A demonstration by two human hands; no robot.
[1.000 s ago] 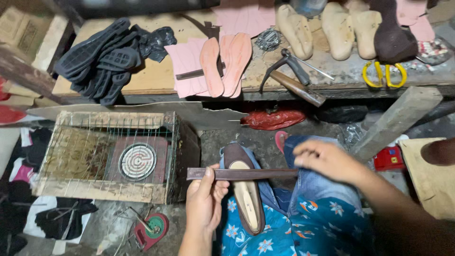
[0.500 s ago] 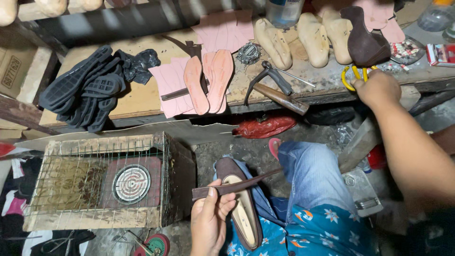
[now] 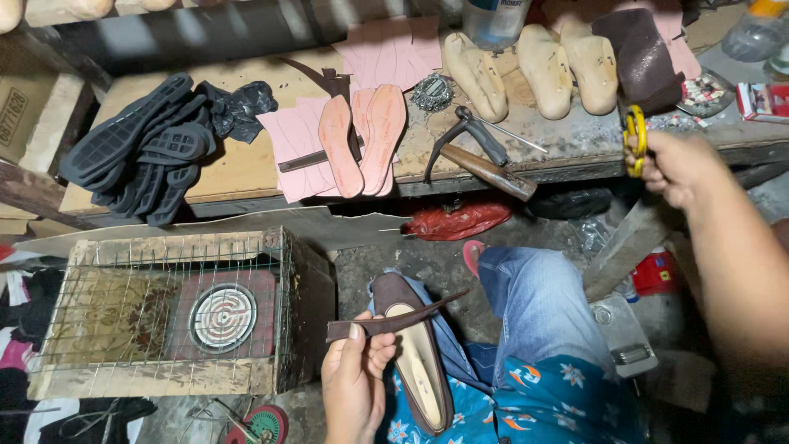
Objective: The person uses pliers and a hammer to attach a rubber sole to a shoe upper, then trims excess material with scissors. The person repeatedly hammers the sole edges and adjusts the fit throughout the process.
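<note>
Two hands work apart: the left hand pinches a dark leather strap over the brown shoe on the lap, while the right hand, which held the strap's other end a second ago, has reached far right to the desk and closed on yellow-handled scissors, suggesting trimming comes next.

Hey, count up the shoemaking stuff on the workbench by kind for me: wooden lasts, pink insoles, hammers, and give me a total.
Pale wooden shoe lasts: 3
Pink foot-shaped insoles: 2
Wooden-handled hammer: 1
Total: 6

The black rubber soles lie in an overlapping pile, so no count for them. The right hand holds yellow-handled scissors; the left hand holds a dark brown strap.
</note>
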